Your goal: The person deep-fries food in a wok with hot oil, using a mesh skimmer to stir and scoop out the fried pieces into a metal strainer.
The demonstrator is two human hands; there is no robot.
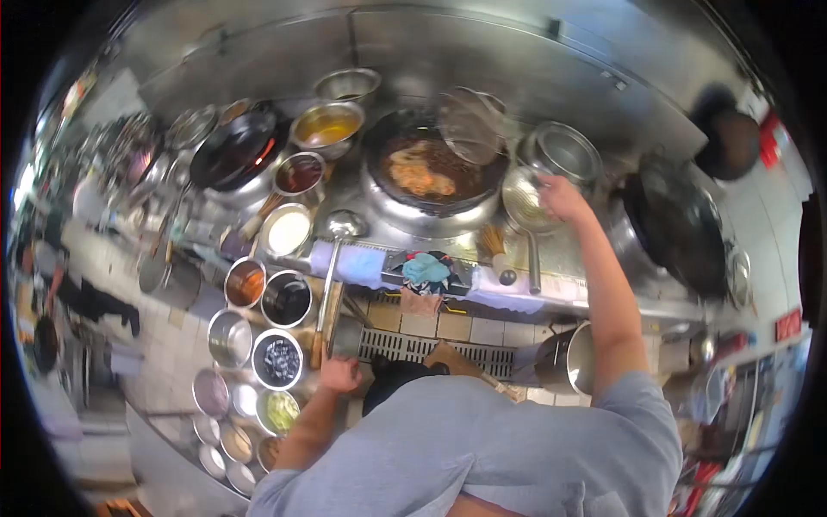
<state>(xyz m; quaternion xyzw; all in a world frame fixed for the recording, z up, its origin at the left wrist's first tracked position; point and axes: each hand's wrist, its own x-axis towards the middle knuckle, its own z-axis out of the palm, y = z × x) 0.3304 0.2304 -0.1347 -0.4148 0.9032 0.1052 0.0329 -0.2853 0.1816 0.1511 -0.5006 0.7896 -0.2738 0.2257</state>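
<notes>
My left hand (341, 375) is curled closed beside the wooden end of a long ladle (329, 284), with nothing visible in it. My right hand (562, 198) reaches out over a round pan-like strainer (527, 200) on the steel stove, fingers closed; what they hold is too small to make out. Left of that hand, a mesh strainer (472, 125) tilts over the right side of a large wok (379, 142). Orange-brown food (419, 171) lies in dark liquid in the wok.
Left of the wok stand bowls of yellow liquid (327, 129), dark red sauce (299, 173) and white contents (287, 232). Several metal containers (230, 338) line the left side. Another wok (672, 224) is at right, a dark pan (233, 155) at left. Folded cloths (347, 263) lie along the stove edge.
</notes>
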